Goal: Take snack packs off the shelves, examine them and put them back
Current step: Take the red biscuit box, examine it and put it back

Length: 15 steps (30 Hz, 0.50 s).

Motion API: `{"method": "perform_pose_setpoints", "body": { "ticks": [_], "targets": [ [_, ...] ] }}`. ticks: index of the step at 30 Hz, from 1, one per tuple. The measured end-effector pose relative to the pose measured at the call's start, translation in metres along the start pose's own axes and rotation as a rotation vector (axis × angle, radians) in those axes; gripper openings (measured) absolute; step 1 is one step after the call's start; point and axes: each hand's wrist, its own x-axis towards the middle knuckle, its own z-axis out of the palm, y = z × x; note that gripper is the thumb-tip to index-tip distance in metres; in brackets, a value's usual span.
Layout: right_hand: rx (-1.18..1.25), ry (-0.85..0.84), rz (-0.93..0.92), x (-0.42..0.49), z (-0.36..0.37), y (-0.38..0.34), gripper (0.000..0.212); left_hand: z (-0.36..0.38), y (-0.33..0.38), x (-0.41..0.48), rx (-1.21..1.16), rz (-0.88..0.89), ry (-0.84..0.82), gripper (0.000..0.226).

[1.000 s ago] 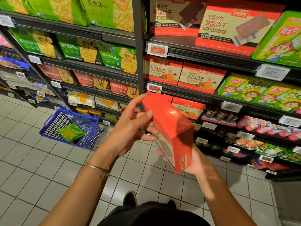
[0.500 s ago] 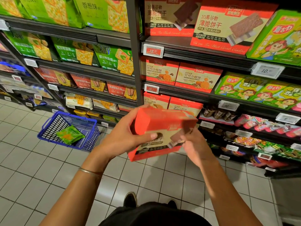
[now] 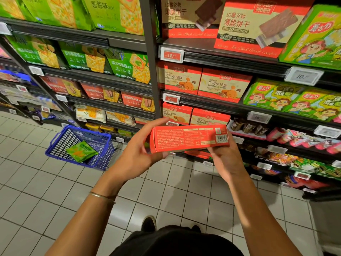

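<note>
Turned since half a second ago, the red snack box [image 3: 188, 138] now shows its narrow printed side with the barcode rather than its front. Left fingers [image 3: 147, 126] reach over its left end with the thumb beneath, so the left hand [image 3: 136, 154] grips it. The right hand [image 3: 227, 159] curls round the right end from below. The box lies level in front of the shelves [image 3: 203, 106], held above the floor. A blue basket [image 3: 60, 143] holding a green pack [image 3: 82, 151] stands on the floor further left.

Pale tiled floor [image 3: 46, 191], dark metal shelving [image 3: 152, 71], a blue basket [image 3: 59, 143] on the tiles.
</note>
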Motion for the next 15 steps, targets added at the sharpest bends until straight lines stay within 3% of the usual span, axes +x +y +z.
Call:
{"method": "perform_pose_setpoints", "body": {
  "ticks": [5,8,9,12,15],
  "targets": [
    [-0.05,-0.057,-0.005,0.002,-0.005,-0.021,0.062,0.001,-0.001,0.004,-0.228,-0.116,0.15,0.069],
    [0.002,-0.17,0.041,0.003,-0.007,-0.041,0.048,0.004,-0.007,0.011,-0.462,-0.297,0.315,0.061],
    [0.016,-0.208,0.066,0.003,-0.007,-0.048,0.054,0.005,-0.01,0.014,-0.522,-0.398,0.339,0.057],
    [-0.015,-0.251,0.127,0.004,-0.002,-0.067,0.07,0.014,-0.022,0.022,-0.642,-0.752,0.292,0.057],
    [-0.133,-0.249,0.094,0.006,0.008,-0.075,0.052,0.032,-0.037,0.029,-0.745,-0.913,0.234,0.063]
  ]
}}
